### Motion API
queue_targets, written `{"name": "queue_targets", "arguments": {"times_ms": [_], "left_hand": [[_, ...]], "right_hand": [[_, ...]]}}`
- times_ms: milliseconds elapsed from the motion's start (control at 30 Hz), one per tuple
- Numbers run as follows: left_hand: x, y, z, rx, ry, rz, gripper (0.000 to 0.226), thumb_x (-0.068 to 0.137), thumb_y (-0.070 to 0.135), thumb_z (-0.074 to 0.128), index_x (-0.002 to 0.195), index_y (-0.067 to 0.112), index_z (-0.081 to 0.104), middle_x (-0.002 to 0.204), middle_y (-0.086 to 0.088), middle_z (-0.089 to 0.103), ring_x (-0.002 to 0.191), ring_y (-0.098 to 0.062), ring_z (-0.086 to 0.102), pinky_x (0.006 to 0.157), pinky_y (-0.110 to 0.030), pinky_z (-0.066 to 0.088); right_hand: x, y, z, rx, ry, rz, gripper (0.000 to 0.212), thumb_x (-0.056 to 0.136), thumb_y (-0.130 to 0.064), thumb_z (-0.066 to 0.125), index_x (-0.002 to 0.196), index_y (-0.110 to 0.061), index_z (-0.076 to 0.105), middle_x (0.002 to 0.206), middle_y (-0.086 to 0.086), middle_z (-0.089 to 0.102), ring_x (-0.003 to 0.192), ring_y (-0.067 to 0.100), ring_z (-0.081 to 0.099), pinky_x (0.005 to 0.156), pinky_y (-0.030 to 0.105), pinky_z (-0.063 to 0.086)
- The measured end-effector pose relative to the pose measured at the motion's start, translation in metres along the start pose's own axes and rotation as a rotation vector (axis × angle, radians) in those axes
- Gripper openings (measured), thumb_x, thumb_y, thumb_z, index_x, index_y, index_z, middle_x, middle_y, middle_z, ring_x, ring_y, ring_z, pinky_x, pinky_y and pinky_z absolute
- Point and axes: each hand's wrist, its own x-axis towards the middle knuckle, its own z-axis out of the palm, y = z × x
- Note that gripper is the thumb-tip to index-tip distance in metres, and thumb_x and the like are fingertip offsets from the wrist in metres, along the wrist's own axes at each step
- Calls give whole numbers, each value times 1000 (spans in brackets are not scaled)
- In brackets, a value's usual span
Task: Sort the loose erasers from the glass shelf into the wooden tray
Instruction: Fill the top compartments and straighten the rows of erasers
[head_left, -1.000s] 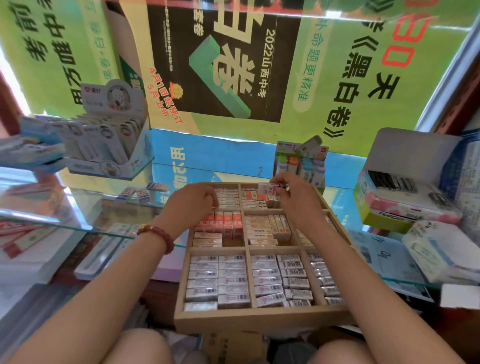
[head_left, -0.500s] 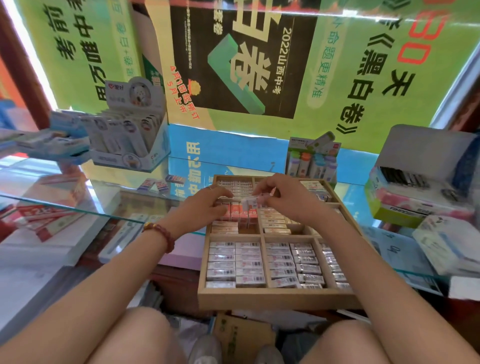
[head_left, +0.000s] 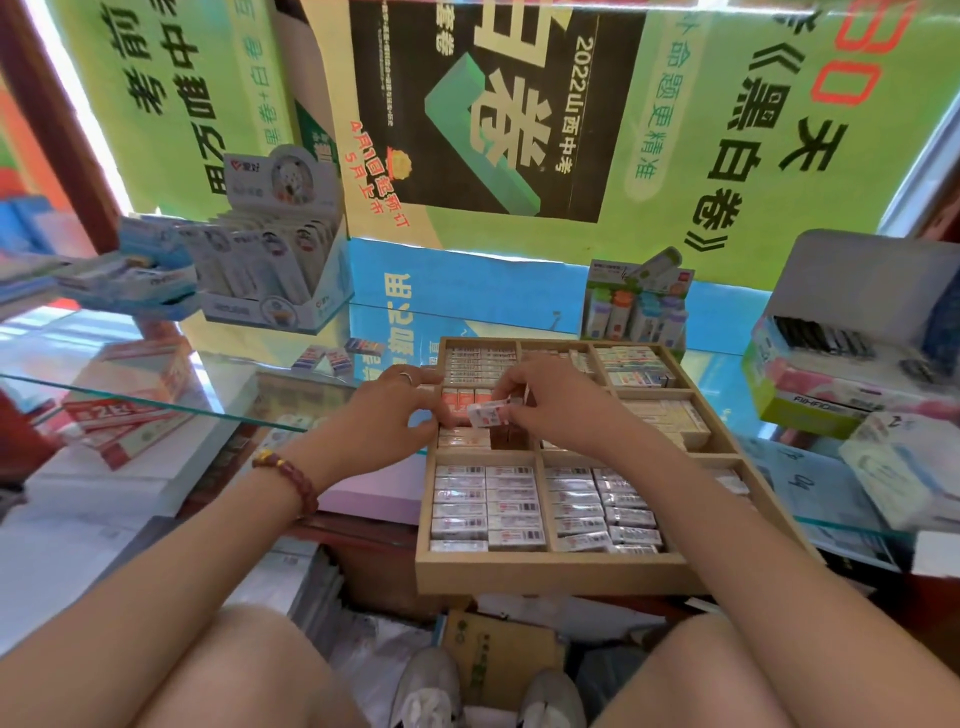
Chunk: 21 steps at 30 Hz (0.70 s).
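The right hand (head_left: 550, 402) pinches one white eraser (head_left: 485, 414) by its end between thumb and fingertips. It holds it level just over the middle-left compartment of the tray (head_left: 550, 571), I'd guess so it can drop in line with the red erasers (head_left: 465, 397) packed there. The left hand (head_left: 392, 418) sits at the tray's left wall, fingers curled toward the eraser's other end. Whether it grips that end or only steadies the row, I cannot tell. The near compartments are packed tight with white ones, which is probably why this piece goes further back. The tray lies on the glass shelf (head_left: 156, 402) with its near edge seeming to jut past the glass toward the knees, keeping it close to hand. A few loose erasers (head_left: 337, 357) wait on the shelf just beyond the left hand, near the tray's far left corner. Nothing lies between them and that hand. A display box (head_left: 270, 275) stands behind them, a small box (head_left: 636, 312) touches the tray's far rim, and an open carton (head_left: 841, 374) crowds the right side.
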Motion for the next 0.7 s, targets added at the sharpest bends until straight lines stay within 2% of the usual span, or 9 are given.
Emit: {"name": "queue_targets", "arguments": {"times_ms": [233,333,433,567,633,700], "left_hand": [[1,0,3,-144,-38,-33,23,87,7,53,94,22,68,138,-1,42,132,-12,26,104,-25,18],[1,-3,3,-152,-51,-34,26,88,6,51,96,22,70,138,-1,42,131,-13,26,105,-27,18],[1,-4,4,-158,-53,-26,27,87,6,51,90,28,67,137,-1,43,132,-15,28,106,-30,18],[1,-5,3,-184,-62,-28,29,87,7,51,87,32,67,137,-1,43,132,-15,30,111,-38,22],[1,-3,3,-195,-55,-29,29,87,6,51,88,29,69,136,-2,44,131,-14,32,109,-35,23],[2,-1,2,-220,-49,-31,27,87,3,52,89,22,71,132,-2,46,126,-10,36,104,-27,23]], "right_hand": [[1,-9,0,-66,19,-48,18,91,-19,58,107,-16,66,104,-2,50,88,10,47,75,21,35],[1,-14,0,-138,1,-84,20,90,-18,58,107,-15,68,109,0,52,94,14,54,75,22,38],[2,-18,2,-209,26,-90,23,92,-17,56,111,-13,68,116,2,53,98,18,57,77,25,44],[3,-20,6,-261,35,-100,23,93,-18,55,112,-13,67,118,4,51,100,22,58,77,27,44],[3,-17,8,-252,24,-106,21,94,-18,55,111,-12,66,118,4,51,102,22,58,79,27,42],[3,-13,9,-224,16,-103,20,94,-17,56,110,-13,67,119,3,52,105,21,56,77,24,37]]}}
